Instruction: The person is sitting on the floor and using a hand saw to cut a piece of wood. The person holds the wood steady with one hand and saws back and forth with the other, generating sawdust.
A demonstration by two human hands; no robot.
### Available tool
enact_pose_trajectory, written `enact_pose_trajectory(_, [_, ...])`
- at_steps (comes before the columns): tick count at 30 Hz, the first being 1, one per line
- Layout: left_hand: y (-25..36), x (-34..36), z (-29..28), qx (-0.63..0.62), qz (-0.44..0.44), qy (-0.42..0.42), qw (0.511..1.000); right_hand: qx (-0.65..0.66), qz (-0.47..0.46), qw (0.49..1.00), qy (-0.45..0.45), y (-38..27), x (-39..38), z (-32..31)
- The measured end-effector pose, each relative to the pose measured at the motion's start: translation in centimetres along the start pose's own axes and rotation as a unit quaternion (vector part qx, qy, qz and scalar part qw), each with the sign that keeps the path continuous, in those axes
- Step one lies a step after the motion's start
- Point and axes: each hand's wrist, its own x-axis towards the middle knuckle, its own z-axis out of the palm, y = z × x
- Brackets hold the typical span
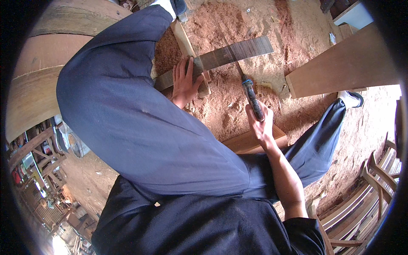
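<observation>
A dark wooden board (250, 47) lies across a narrow wood strip (182, 38) on the sawdust-covered ground. My left hand (183, 81) rests flat on the board, fingers spread, beside my bent left leg. In my right hand (260, 121) is a handsaw (250, 91), gripped by its dark handle with a blue band. Its thin blade reaches up to the board and crosses it to the right of my left hand. The blade's far part is hard to make out against the sawdust.
A wide wooden panel (340, 63) stands at the right, above my right foot. Large planks (55, 72) lie at the far left. Near my lap sits a wooden block (255, 141). Stacked timber (361, 208) fills the lower right; cluttered shelving (38, 157) is at lower left.
</observation>
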Motion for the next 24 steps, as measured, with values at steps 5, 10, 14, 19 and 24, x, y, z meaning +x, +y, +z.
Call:
enact_pose_trajectory(5, [0.0, -0.1, 0.1, 0.011, -0.015, -0.007, 1.000, 0.030, 0.029, 0.999, -0.003, -0.6, -0.1, -0.1])
enact_pose_trajectory(10, [0.0, -0.1, 0.1, 0.004, -0.016, -0.006, 1.000, 0.018, 0.049, 0.999, -0.011, -0.7, 0.1, -0.4])
enact_pose_trajectory(14, [-0.4, 0.0, 0.5, 0.009, -0.008, -0.009, 1.000, 0.010, 0.020, 1.000, 0.008, -1.5, 0.1, 0.0])
enact_pose_trajectory(19, [-1.1, 2.5, -1.7, -0.008, 0.019, -0.078, 0.997, 0.056, 0.052, 0.997, 0.024, 0.6, -0.2, 0.2])
enact_pose_trajectory(24, [-3.9, 4.9, -2.0, -0.056, 0.008, 0.019, 0.998, 0.032, 0.055, 0.998, -0.009, -1.1, -0.3, 0.3])
